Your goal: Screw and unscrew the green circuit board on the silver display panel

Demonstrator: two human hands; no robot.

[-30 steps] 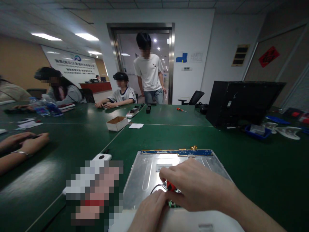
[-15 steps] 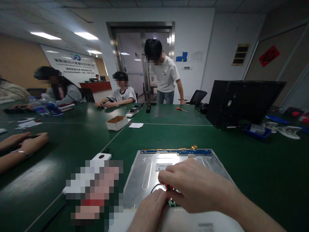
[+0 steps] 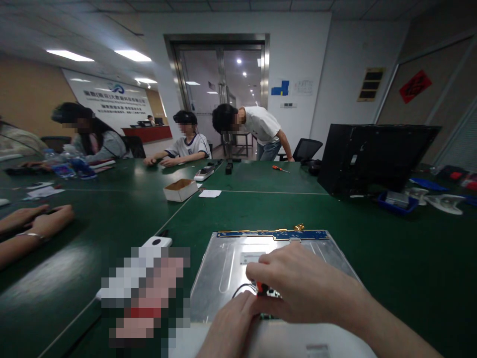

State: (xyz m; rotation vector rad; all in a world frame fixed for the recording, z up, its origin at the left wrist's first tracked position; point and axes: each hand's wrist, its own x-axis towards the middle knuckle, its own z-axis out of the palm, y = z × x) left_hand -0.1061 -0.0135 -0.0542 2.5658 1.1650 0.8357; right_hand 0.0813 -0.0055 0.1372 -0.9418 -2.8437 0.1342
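A flat metal panel [image 3: 231, 268] with a blue circuit strip [image 3: 261, 234] along its far edge lies on the green table in front of me. My right hand [image 3: 290, 283] is closed round a red-handled tool [image 3: 262, 288] above the panel's near part. My left hand [image 3: 234, 320] rests low at the near edge, its fingers together beside the tool and the right hand; what they hold, if anything, is hidden. Part of a green board and a thin black wire show by the fingers. A white part [image 3: 316, 340] lies nearest me.
Left of the panel is a white power strip [image 3: 158, 242]; beyond it stands an open box [image 3: 181, 190]. A screwdriver [image 3: 280, 169], a black monitor [image 3: 376, 159] and a blue tray [image 3: 398, 203] are farther off. Another person's hands [image 3: 44, 223] rest at left; others are across the table.
The person standing across the table has bent down toward the left. My right hand has shifted slightly round the red-handled tool; my left hand stays nearly in place.
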